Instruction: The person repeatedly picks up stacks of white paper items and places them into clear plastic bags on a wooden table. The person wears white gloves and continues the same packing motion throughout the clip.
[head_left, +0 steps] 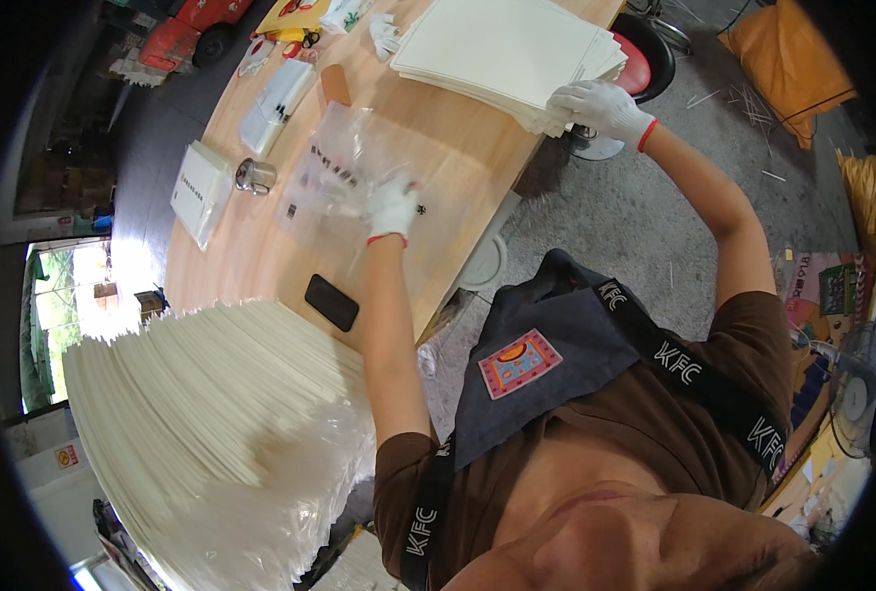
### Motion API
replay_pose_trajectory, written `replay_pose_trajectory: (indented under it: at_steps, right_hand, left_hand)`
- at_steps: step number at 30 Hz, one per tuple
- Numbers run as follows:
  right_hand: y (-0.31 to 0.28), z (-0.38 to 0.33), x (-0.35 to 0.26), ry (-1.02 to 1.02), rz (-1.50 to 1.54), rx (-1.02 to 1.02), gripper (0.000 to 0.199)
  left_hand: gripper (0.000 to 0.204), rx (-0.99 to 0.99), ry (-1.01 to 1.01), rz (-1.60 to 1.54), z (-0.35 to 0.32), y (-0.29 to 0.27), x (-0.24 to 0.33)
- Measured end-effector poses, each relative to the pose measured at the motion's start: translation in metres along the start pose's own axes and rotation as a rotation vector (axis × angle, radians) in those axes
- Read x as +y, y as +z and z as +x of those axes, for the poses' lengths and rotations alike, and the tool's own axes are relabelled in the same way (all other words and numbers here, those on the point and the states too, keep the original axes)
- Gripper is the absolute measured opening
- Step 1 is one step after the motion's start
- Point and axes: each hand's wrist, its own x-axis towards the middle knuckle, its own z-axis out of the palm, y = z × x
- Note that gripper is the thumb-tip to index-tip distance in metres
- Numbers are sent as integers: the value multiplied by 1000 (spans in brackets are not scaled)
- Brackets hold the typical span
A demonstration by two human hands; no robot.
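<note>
Gripping clear plastic bag: left hand | right hand: on paper stack

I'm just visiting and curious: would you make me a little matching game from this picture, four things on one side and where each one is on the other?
Things:
1. left hand
2. right hand
3. black phone
4. small glass jar

Places:
A. lying flat near the table's near edge, beside the big fanned pile of cream sheets
B. on the corner of the stack of cream sheets at the far end of the table
C. standing next to a white packet on the wooden table
D. on a clear plastic bag in the middle of the table

Pairs: 1-D, 2-B, 3-A, 4-C
</note>
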Motion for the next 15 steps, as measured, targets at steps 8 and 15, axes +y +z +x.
replay_pose_trajectory:
  at_steps: [8,15]
  right_hand:
    - [-42,7,-124,-170,-64,-30,23]
    - [-9,-29,-92,757,1234,112,31]
  left_hand:
    - [40,-207,-195,-2107,-7,16,150]
    - [32,-219,-166,-1307,-40,-11,59]
